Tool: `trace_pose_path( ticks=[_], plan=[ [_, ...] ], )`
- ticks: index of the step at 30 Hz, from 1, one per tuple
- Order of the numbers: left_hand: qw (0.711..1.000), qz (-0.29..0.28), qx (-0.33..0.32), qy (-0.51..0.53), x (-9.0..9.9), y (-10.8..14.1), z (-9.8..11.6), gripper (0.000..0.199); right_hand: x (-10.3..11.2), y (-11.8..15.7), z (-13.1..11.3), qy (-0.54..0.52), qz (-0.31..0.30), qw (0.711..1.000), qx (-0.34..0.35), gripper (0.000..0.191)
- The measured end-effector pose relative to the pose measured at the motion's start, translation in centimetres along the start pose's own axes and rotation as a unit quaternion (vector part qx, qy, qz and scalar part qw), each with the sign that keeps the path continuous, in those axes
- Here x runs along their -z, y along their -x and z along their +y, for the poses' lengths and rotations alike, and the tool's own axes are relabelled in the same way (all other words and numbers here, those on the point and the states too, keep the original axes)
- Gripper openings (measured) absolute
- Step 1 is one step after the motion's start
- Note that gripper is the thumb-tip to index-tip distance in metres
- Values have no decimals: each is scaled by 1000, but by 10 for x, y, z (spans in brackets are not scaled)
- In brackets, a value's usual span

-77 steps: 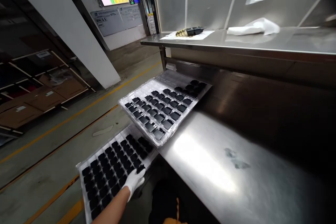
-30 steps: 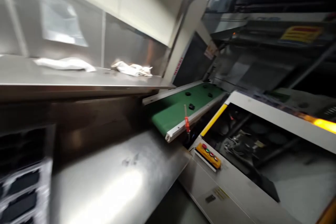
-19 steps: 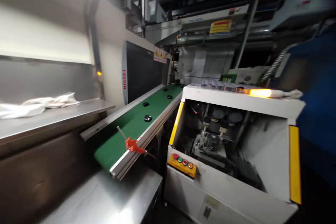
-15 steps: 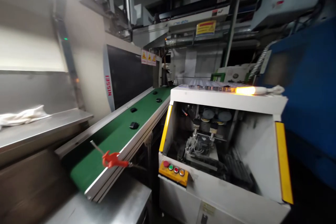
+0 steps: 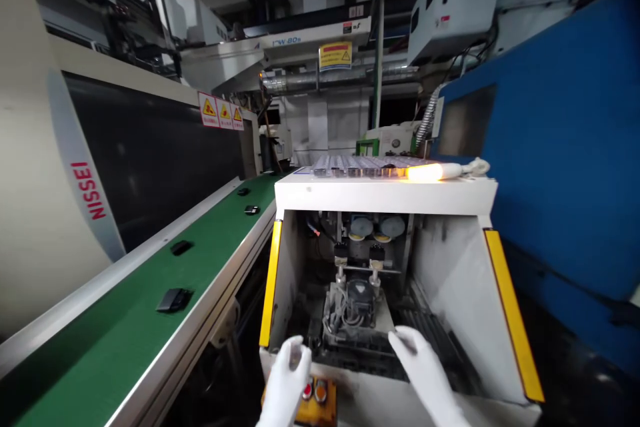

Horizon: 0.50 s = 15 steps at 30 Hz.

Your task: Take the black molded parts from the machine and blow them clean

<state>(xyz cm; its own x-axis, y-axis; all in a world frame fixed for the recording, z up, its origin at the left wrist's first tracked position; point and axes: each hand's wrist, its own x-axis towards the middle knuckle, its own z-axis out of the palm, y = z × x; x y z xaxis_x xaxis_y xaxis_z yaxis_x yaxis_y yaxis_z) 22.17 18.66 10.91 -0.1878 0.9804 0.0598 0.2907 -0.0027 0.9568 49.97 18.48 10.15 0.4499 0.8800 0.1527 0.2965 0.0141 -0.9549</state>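
Observation:
My left hand (image 5: 291, 370), in a white glove, hovers over the yellow control box (image 5: 316, 407) at the machine's front left, fingers curved and apart, with nothing visible in them. My right hand (image 5: 414, 350), also white-gloved, reaches over the front edge of the white machine (image 5: 385, 197), thumb and fingers apart and nothing seen between them. Ahead of both hands stands a fixture (image 5: 353, 310) with hoses. Behind it, two metal posts carry a dark block (image 5: 341, 251) and a second dark block (image 5: 377, 253). Two round grey discs (image 5: 362, 227) sit farther back.
On the left a green conveyor belt (image 5: 107, 343) carries several black parts (image 5: 175, 300). A glowing lamp (image 5: 431, 172) and clear trays (image 5: 350, 163) lie atop the machine. Yellow strips (image 5: 513, 313) edge its opening. A blue machine (image 5: 560, 167) stands on the right.
The view has swung right and come nearer the white machine. Both gloved hands have entered from below. The orange air gun by the conveyor has left the view.

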Motion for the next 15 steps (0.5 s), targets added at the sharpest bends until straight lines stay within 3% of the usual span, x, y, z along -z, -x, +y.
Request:
trace_pose_path(
  ticks=[7,12,15],
  plan=[
    [998,-27,-57,-2,-49,-103,46,48,-12,-86,-43,43,106,993,18,66],
    [997,-28,-69,-16,-94,-149,86,63,-26,-140,-56,21,94,992,77,50],
    [997,-20,-70,-9,-123,-174,106,71,-37,-172,-50,37,136,985,97,50]
  ],
)
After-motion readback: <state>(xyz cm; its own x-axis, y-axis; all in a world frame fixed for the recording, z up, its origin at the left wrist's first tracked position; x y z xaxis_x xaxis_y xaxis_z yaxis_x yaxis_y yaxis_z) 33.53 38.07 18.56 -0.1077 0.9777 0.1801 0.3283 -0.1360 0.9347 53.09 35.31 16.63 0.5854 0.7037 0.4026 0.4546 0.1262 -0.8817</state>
